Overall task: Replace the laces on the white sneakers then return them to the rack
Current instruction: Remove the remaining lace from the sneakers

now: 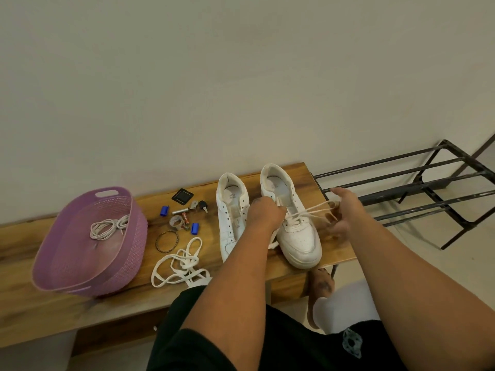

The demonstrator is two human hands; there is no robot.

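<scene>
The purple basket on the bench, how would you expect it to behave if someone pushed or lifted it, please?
The purple basket looks like thin woven-pattern plastic holding only a coiled lace, so it is probably light and slides easily. It already sits tilted, so a push may rock it.

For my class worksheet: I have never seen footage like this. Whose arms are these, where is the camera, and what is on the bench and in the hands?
There is no machine here. A person wears one wide-angle camera on the head, so you look down their own arms. On the wooden bench stand two white sneakers. The left sneaker has bare eyelets. The left hand works at the right sneaker, whose lower eyelets are laced, while the right hand pulls the lace sideways. A loose lace lies nearby, beside a bangle and small odds and ends. The purple basket holds another coiled lace. The black rack stands to the right.
</scene>
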